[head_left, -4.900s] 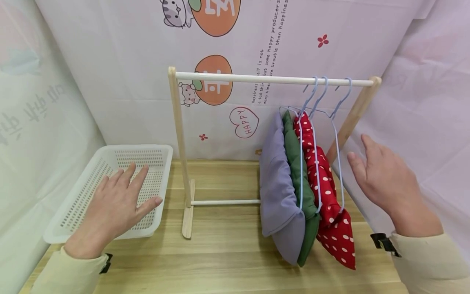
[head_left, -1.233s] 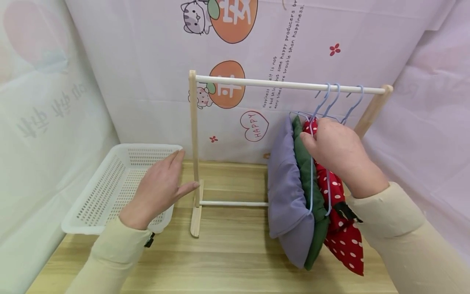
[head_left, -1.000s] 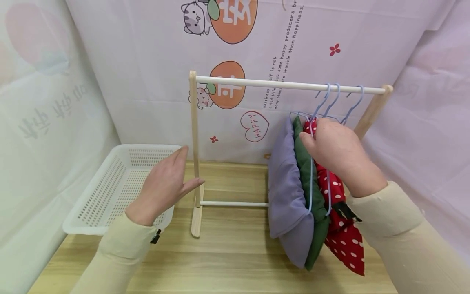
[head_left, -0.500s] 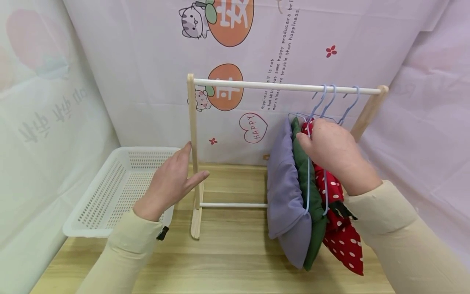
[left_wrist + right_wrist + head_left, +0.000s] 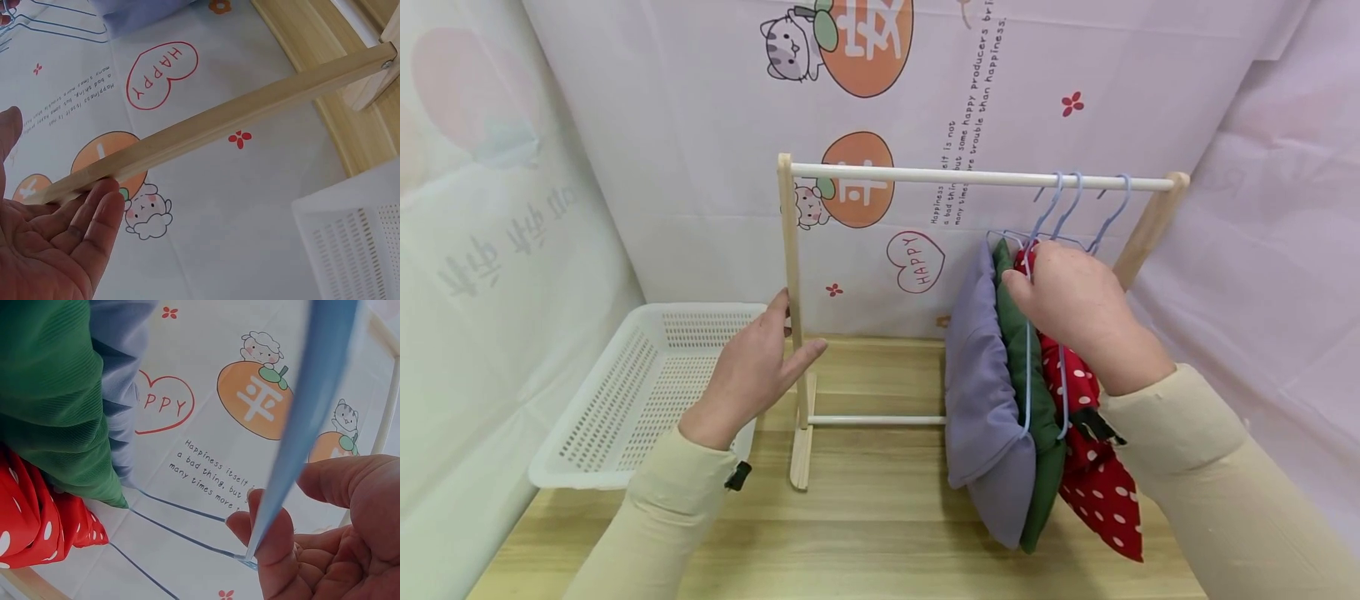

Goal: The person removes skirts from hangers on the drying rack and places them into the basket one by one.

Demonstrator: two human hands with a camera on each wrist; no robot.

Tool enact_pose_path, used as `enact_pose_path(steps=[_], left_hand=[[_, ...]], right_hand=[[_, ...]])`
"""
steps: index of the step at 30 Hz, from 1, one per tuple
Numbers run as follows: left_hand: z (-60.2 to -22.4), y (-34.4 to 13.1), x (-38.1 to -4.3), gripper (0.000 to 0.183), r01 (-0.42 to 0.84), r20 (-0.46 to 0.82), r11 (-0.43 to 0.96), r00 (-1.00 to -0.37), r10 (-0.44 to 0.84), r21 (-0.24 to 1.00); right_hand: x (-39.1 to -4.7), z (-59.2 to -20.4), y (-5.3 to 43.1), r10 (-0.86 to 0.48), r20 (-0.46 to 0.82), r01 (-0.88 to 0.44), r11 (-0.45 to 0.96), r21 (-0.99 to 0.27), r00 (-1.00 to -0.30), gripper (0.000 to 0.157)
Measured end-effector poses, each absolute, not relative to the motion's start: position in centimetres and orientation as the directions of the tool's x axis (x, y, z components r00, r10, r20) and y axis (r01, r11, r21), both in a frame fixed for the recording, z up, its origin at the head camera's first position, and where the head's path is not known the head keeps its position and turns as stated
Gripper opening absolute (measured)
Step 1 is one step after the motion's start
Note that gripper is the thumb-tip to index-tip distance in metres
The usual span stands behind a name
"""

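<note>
My left hand touches the left wooden post of a small garment rack. Its fingers lie behind the post and its thumb sticks out in front, as the left wrist view also shows. At the necks of the blue hangers, my right hand holds a hanger, fingers curled at its wire and thumb apart. Three hangers hook over the white rail. They carry padded cloth pieces: a lavender one, a dark green one and a red polka-dot one. The right hand hides part of the hangers.
A white perforated basket stands left of the rack on the wooden table. Low between the posts runs a white crossbar. Printed white cloth encloses the back and sides, close behind the rack.
My right hand has come from beside the rack's right post leftward to the hangers, then stayed there. My left hand has moved right from over the basket to the left post.
</note>
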State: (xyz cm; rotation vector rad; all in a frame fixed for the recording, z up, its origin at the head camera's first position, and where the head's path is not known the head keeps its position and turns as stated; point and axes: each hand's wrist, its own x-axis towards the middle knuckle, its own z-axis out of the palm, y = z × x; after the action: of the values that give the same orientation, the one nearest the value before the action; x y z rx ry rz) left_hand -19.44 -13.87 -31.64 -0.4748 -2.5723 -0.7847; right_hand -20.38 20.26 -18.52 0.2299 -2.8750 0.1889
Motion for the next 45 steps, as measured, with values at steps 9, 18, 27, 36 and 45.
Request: enact_pose_path(steps=[9,18,27,36,45], left_hand=[[-31.5,-13.8,-20.1,0.064,0.434,0.490,0.766,-0.853,0.180,0.474],[-31.1,-13.6,-20.8,0.056,0.383,0.495,0.796,-0.860,0.123,0.468],[-31.3,-13.2,-21.5,0.048,0.314,0.521,0.857,-0.851,0.064,0.408],[-31.2,-12.7,-22.0,0.040,0.280,0.520,0.871,-0.853,0.033,0.404],[-31.1,-12.7,-22.0,0.030,0.277,0.542,0.865,-0.841,0.007,0.419]], right_hand=[[-20.6,-18.2,20.4,-0.142,0.228,-0.174,0.976,-0.127,-0.963,0.039],[-20.9,-17.6,20.4,-0.136,0.173,-0.161,0.977,-0.140,-0.975,0.040],[-21.6,-17.5,20.4,-0.124,0.135,-0.145,0.977,-0.158,-0.983,0.041],[-22.1,-17.4,20.5,-0.103,0.147,-0.127,0.978,-0.164,-0.984,0.039],[-22.5,-17.3,20.4,-0.098,0.154,-0.128,0.972,-0.197,-0.983,0.040]])
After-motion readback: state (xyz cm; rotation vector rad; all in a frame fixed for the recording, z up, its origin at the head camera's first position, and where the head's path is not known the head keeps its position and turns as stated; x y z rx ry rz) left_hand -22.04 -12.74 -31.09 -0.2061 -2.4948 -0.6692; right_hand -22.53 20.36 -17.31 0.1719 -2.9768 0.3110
